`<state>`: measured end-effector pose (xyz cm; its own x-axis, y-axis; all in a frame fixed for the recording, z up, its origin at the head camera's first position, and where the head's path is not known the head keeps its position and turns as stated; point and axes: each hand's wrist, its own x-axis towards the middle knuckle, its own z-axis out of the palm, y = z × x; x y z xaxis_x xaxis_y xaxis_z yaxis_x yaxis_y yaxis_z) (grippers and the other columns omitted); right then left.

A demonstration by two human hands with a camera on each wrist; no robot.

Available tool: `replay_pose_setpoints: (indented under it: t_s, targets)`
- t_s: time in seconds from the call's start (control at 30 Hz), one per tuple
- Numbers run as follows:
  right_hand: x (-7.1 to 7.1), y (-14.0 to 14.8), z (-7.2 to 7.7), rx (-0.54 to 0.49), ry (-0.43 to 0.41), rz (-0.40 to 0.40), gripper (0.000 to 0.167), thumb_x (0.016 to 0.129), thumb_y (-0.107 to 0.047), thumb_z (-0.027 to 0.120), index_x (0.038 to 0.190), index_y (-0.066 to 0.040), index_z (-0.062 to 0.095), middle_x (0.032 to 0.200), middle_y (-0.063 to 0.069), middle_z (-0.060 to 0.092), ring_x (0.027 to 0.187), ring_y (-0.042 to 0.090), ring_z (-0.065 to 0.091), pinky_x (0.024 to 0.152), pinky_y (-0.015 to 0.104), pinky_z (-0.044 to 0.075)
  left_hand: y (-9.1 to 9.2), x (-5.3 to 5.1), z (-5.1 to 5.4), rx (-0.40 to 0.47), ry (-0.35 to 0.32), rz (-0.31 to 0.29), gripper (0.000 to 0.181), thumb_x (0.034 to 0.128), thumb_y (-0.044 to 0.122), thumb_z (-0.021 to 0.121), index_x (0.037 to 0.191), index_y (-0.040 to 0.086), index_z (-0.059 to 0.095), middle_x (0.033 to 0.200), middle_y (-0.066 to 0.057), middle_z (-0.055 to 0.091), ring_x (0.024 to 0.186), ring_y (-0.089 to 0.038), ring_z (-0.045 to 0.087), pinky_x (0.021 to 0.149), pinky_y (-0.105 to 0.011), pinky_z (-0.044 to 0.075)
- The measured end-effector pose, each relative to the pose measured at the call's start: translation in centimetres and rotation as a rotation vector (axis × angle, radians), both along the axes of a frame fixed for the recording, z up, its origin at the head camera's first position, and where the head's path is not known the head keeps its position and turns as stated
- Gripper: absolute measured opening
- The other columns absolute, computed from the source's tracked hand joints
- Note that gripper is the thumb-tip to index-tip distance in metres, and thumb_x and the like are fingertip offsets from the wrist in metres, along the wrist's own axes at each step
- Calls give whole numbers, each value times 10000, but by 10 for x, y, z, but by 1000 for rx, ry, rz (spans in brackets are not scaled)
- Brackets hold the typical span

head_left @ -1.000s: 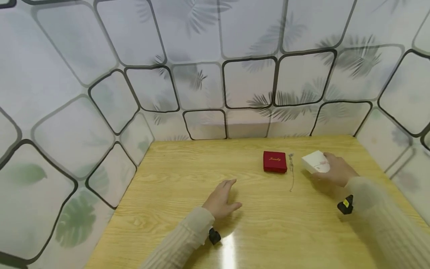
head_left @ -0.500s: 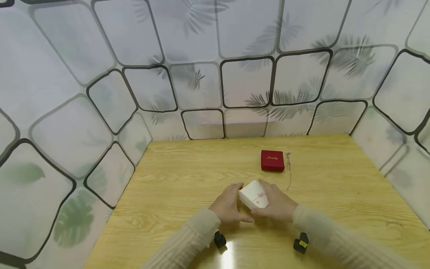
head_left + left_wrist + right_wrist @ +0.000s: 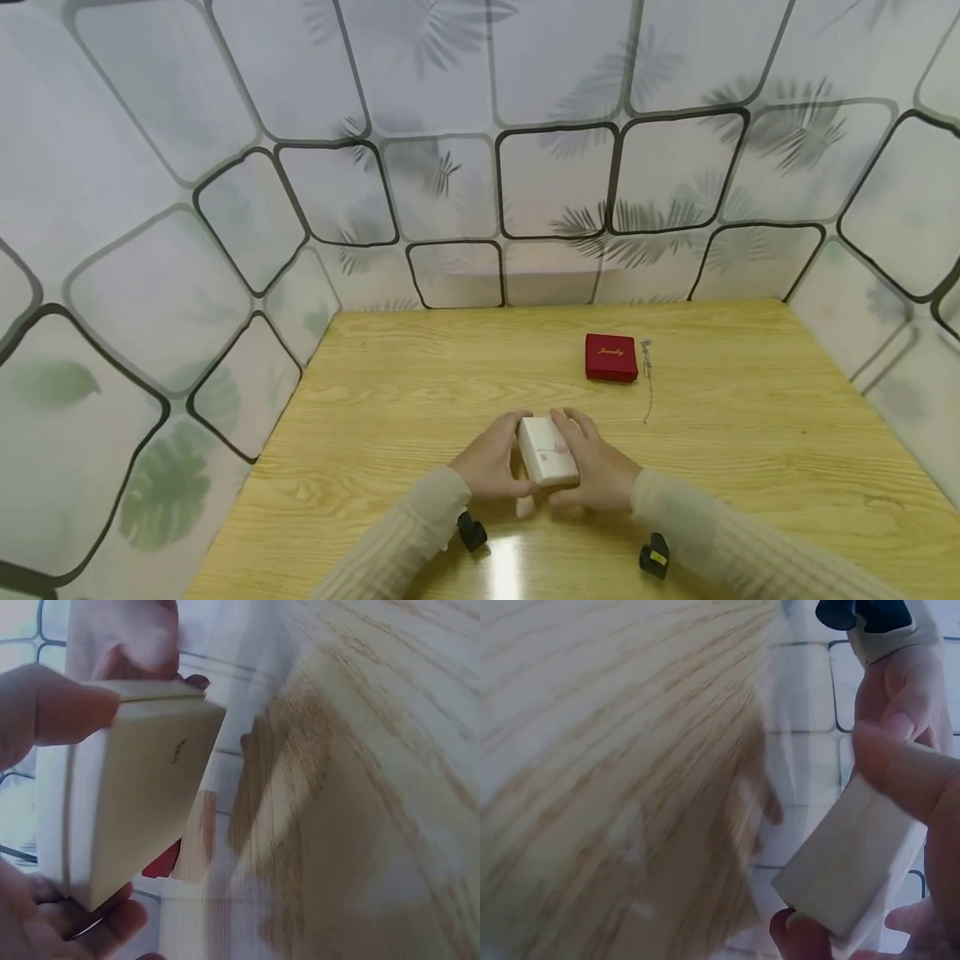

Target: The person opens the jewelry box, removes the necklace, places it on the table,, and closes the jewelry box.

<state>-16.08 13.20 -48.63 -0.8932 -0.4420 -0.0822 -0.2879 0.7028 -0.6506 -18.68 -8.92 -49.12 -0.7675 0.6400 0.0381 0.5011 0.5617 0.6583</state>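
Observation:
In front of me both hands hold a small white box [image 3: 546,446] with a pink print on its lid, tilted above the wooden table. My left hand [image 3: 489,458] grips its left side, thumb at the near end and fingers at the far end. The right side is gripped by my right hand [image 3: 602,467] in the same way. The left wrist view shows the box's plain underside [image 3: 154,780] with small dark marking, and a seam along its side. In the right wrist view a plain side of the box [image 3: 847,859] faces the camera.
A red jewellery box [image 3: 611,358] with gold lettering lies farther back on the wooden table [image 3: 420,367]. Just right of it a thin silver chain necklace [image 3: 648,371] is stretched out. Patterned cloth walls [image 3: 555,183] enclose the table at the back and sides.
My right hand has carried the white box from the right side of the table to the middle front. My left hand has closed on its left side, and the box has turned.

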Motion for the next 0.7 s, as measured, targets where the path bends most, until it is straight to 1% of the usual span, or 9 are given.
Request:
replay_pose_setpoints:
  t_s: [0.1, 0.17, 0.23, 0.4, 0.5, 0.63, 0.7]
  targets:
    - [-2, 1, -4, 13, 16, 33, 1141, 680, -376, 873, 1536, -85, 178, 1530, 160, 201, 1176, 307, 494, 943, 466, 458, -2, 0, 1, -29, -23, -20, 1060, 720, 418, 832, 1498, 40, 219, 1411, -62, 392, 1266, -161, 408, 1048, -361, 383]
    - [-4, 1, -6, 24, 21, 46, 1121, 676, -364, 876, 1524, -63, 208, 1478, 159, 277, 1123, 262, 511, 933, 440, 463, -2, -1, 0, -53, -29, -22, 1105, 691, 493, 834, 1499, 51, 224, 1401, -42, 393, 1246, -141, 410, 1040, -343, 388]
    - [-4, 0, -7, 28, 17, 49, 1118, 660, -380, 882, 1511, -49, 237, 1414, 154, 333, 1056, 225, 519, 914, 422, 467, -2, -1, 0, -73, -19, -20, 1124, 665, 531, 834, 1494, 56, 240, 1385, -22, 405, 1224, -125, 415, 1028, -326, 397]
    - [-5, -1, -6, 14, 14, 14, 1093, 595, -417, 906, 1454, -75, 324, 1296, 128, 394, 946, 190, 513, 855, 399, 472, -2, -2, 0, -88, 16, -31, 1119, 668, 439, 868, 1500, 36, 238, 1402, -9, 421, 1258, -137, 401, 1046, -335, 383]
    - [-6, -2, -5, 14, 29, -5, 1060, 581, -422, 909, 1423, -91, 356, 1277, 126, 408, 928, 188, 513, 841, 398, 475, -3, -3, 2, -94, 5, -33, 1117, 691, 386, 862, 1518, 34, 199, 1408, -7, 422, 1261, -139, 406, 1052, -341, 377]
    - [-5, -2, -2, 13, 37, -35, 1071, 578, -425, 910, 1427, -71, 363, 1292, 131, 427, 933, 189, 518, 845, 405, 480, -4, -3, 6, -96, -12, -32, 1082, 727, 347, 835, 1526, 34, 175, 1400, -18, 430, 1232, -143, 435, 1033, -342, 398]
    - [-5, -1, 1, 10, 35, -53, 1080, 582, -430, 907, 1436, -68, 355, 1294, 118, 432, 938, 183, 516, 841, 393, 479, -5, -3, 7, -93, -12, -31, 1067, 736, 337, 826, 1525, 29, 177, 1409, -35, 426, 1247, -160, 434, 1036, -353, 398]
